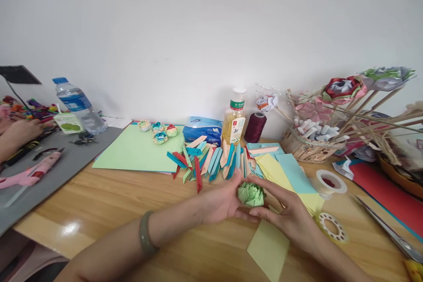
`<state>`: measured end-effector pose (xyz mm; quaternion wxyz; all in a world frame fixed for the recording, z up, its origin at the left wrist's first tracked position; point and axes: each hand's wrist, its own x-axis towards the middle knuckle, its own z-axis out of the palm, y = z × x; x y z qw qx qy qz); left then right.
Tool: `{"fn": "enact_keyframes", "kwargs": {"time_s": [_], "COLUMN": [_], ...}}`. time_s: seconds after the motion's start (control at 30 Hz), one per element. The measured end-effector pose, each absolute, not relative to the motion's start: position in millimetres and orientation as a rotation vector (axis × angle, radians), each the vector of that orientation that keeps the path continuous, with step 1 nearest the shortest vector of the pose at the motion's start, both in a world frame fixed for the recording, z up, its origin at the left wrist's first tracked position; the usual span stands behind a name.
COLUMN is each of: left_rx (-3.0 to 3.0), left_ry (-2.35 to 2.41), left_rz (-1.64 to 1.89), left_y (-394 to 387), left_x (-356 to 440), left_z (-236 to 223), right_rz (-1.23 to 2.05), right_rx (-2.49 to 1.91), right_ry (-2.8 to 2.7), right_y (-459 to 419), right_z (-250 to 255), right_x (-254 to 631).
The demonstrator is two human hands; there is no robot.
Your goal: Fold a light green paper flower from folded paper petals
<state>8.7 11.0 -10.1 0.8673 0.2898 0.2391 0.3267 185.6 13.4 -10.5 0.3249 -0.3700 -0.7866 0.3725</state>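
Green paper flower (251, 194), and left hand (224, 205) and right hand (291, 211) hold it, fingers curved round; light, even pressure suits it, folded strips (214, 162) at eleven o'clock!

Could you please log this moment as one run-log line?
left hand: holding green folded-paper flower | right hand: holding same flower | near side: yellow paper sheet | far side: folded paper strips

Bare surface (125, 189) between gray mat (82, 154) and folded strips (214, 161) gives a low lane on the left; left forearm (178, 224) cuts across its near side. Far side's walled off by strips, tissue pack (202, 134), bottle (235, 125), thread cone (255, 128). Right is tight: tape roll (319, 186), scissors (386, 224), paper flowers (343, 89) jutting up by the basket (304, 149).
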Motion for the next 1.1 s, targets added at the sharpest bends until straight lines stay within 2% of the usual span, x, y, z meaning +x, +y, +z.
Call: {"fn": "enact_keyframes", "kwargs": {"time_s": [0.33, 0.73, 1.1], "left_rx": [0.577, 0.557, 0.641], "left_ry": [0.451, 0.466, 0.530], "left_rz": [0.676, 0.828, 0.776], "left_y": [9, 8, 12], "left_x": [8, 8, 7], "left_z": [-9, -8, -16], "right_rz": [1.042, 0.718, 0.771], "right_rx": [-0.914, -0.922, -0.864], "right_ry": [-1.891, -2.045, -2.110], "right_y": [8, 5, 15], "right_z": [-5, -15, -15], "right_x": [176, 175, 186]}}
